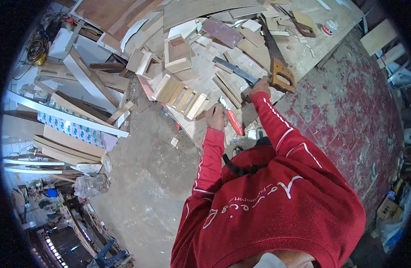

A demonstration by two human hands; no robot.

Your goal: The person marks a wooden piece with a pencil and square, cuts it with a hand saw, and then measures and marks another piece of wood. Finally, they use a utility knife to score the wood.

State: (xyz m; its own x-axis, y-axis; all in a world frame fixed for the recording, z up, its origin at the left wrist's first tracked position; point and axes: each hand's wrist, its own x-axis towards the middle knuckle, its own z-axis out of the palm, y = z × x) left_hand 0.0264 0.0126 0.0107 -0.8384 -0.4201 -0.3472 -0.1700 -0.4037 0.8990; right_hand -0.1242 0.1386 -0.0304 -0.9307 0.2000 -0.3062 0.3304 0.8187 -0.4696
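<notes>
My left hand [217,117] is closed at the table's near edge, with a red-handled tool [234,121] against its fingers. The tool's pale metal end points up the table and its handle slants toward me. My right hand [260,87] is curled round the near end of a try square [236,69], whose flat metal blade lies away to the upper left; the hand hides the rest. Between the hands lie narrow wood strips [228,89]. A small slatted wooden piece [181,96] stands left of my left hand. Beside my right hand is a handsaw [277,60] with a wooden handle.
The worktable [299,56] carries wood offcuts, an open wooden box [177,52], a purple-brown board [222,32], a second saw [301,27] and a white container [329,27]. Boards and planks [80,111] are piled at left. Concrete floor [147,178] lies below.
</notes>
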